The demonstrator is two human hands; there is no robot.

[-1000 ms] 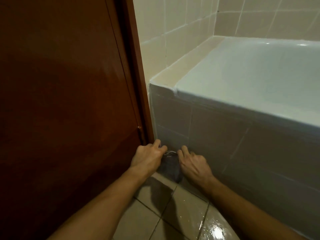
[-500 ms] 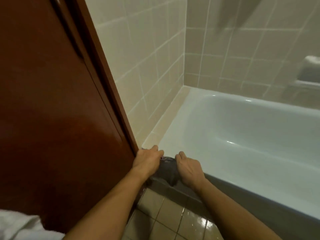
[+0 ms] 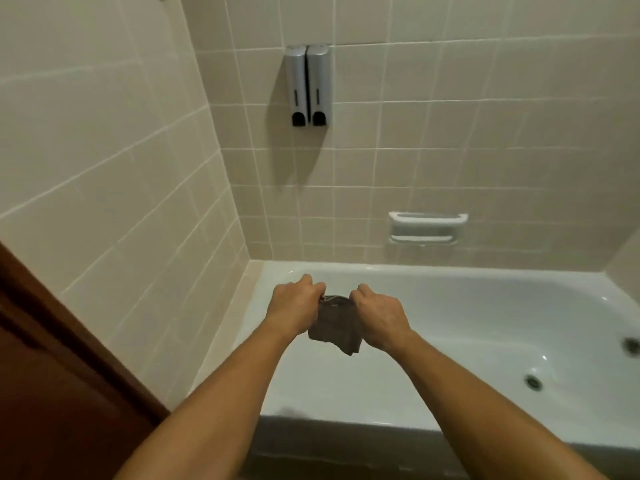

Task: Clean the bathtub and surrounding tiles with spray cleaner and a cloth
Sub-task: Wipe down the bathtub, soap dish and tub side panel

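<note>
Head: both hands' fingers (image 3: 317,286) gripping cloth (image 3: 335,323)

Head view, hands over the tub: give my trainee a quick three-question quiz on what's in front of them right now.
1. True or false: both the left hand and the right hand grip the dark cloth.
2. Multiple choice: the cloth is (A) lying on the floor tiles, (B) held in the air over the bathtub, (C) draped over the soap dish.
3. Short answer: what is mounted on the back wall above the tub's left end?

Key: 1 true. 2 B. 3 A twin dispenser, two grey units side by side.
</note>
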